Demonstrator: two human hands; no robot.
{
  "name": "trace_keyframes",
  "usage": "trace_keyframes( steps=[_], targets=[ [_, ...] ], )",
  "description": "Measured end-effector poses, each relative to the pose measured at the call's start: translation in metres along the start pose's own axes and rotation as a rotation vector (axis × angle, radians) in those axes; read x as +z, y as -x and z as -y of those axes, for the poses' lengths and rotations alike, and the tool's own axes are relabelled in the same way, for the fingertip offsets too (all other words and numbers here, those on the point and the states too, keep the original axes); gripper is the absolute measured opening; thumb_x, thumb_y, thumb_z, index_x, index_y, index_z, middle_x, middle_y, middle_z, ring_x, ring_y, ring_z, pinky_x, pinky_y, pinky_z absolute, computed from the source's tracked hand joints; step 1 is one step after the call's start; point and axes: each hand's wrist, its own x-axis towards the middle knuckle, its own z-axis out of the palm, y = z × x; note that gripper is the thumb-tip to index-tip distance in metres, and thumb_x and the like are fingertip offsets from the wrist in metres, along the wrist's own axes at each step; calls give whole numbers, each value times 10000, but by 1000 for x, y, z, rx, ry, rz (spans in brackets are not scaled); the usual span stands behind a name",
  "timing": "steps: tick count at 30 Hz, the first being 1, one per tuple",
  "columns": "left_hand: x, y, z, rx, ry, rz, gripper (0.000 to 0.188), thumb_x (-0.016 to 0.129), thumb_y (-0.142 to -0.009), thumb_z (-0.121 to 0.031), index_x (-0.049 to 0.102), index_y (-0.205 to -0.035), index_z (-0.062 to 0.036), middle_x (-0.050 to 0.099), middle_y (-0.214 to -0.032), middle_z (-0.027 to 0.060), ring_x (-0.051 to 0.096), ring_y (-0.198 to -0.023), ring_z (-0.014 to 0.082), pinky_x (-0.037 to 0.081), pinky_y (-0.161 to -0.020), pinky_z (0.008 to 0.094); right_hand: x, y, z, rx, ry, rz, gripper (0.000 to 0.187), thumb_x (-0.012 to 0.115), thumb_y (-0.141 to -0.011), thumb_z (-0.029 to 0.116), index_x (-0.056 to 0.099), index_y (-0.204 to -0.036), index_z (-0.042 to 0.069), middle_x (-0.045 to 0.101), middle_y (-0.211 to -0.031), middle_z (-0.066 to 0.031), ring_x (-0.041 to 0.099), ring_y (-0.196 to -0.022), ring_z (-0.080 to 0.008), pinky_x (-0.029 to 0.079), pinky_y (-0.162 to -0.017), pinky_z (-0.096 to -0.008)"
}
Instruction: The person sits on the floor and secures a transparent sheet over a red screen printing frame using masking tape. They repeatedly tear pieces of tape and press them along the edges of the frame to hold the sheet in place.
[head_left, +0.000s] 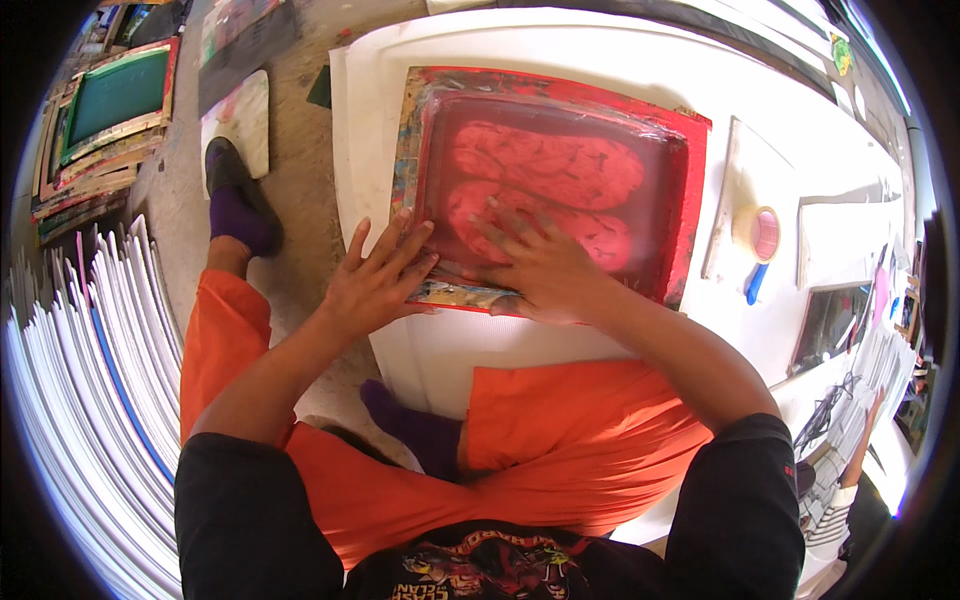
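A screen-printing frame with red-stained wooden edges lies in front of me on a white sheet. Its mesh is dark red, and two lighter red shapes like shoe soles show in it. My left hand rests at the frame's near left corner with its fingers spread. My right hand lies over the near edge, its fingers stretched out across the nearer sole shape. Neither hand holds anything that I can see. Clear tape or film runs along the inner edges of the frame.
Right of the frame are a tape roll, a blue handle and a thin white board. Stacked screen frames stand far left, above a row of white sheets. Another person's arm shows at the lower right.
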Motion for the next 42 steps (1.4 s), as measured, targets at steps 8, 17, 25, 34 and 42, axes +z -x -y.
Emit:
trace_keyframes(
  steps=[8, 17, 25, 34, 42],
  targets=[
    [15, 8, -1, -43, 118, -107, 549, 814, -705, -552, 773, -1141, -220, 567, -1523, 10, 443, -1499, 281, 194, -1270, 607, 8, -10, -3, 14, 49, 57, 534, 569, -974, 622, 652, -1447, 390, 240, -1751, -113, 166, -1620, -389, 178, -1285, -621],
    [15, 7, -2, -70, 182, -141, 461, 810, -730, -560, 758, -1040, -223, 612, -1338, 6, 495, -1418, 281, 250, -1247, 604, 8, -21, 15, 65, -24, -26, 573, 583, -948, 665, 695, -1405, 339, 222, -1753, -122, 146, -1624, -393, 211, -1253, -662],
    [19, 4, -4, -79, 153, -125, 508, 784, -729, -621, 753, -1030, -213, 599, -1298, 23, 497, -1397, 293, 257, -1241, 612, 15, -30, 15, 2, 47, -38, 619, 586, -923, 707, 723, -1365, 296, 309, -1721, -104, 202, -1610, -359, 195, -1278, -628],
    [20, 1, 1, -78, 230, -222, 473, 809, -714, -623, 771, -924, -200, 615, -1264, 32, 530, -1351, 298, 281, -1227, 596, 17, -26, 18, 48, -37, -52, 603, 559, -946, 714, 696, -1402, 345, 293, -1728, -121, 180, -1614, -379, 163, -1288, -630],
    [25, 4, -1, -91, 224, -289, 456, 836, -709, -598, 770, -921, -200, 637, -1212, 25, 574, -1282, 281, 315, -1207, 567, 27, -35, 24, 98, -40, -48, 595, 550, -959, 720, 659, -1438, 384, 224, -1742, -163, 115, -1619, -432, 159, -1270, -676]
  ],
)
